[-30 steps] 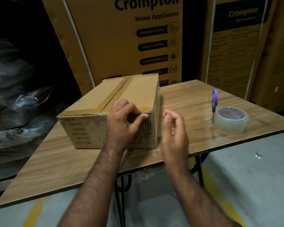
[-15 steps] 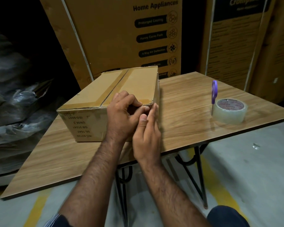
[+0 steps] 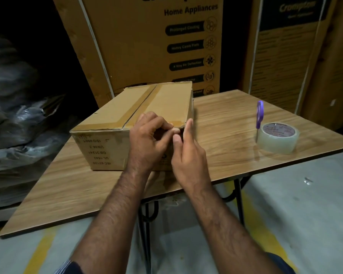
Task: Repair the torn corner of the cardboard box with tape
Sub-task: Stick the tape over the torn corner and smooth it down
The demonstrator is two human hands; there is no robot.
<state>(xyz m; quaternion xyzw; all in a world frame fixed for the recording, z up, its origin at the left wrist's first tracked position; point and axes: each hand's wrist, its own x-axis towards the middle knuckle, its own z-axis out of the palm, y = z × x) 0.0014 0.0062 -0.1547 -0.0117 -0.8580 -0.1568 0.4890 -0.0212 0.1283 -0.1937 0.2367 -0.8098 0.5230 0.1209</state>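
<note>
Sitting on the wooden table (image 3: 226, 119), left of centre, the cardboard box (image 3: 127, 119) is kept closed, flaps sealed along the top seam by brown tape; contents cannot be seen. Its near right top corner (image 3: 183, 126), nearest the viewer, is where both hands are placed. The left hand (image 3: 149, 139) is curled over the box's front face just left of that corner, fingers bent and fingertips pressed at the edge; whether anything is pinched under them cannot be told. The right hand (image 3: 188, 153) is laid against the box's right side at the corner, fingers straight and together, thumb pressed on the front next to the left thumb. A shiny patch is seen on the box top just behind the corner. Well right of the box, a clear tape roll (image 3: 278, 138) is lying flat, with purple-handled scissors (image 3: 259, 117) touching its left side. Behind the box, large printed cartons (image 3: 147, 46) are stacked.
</note>
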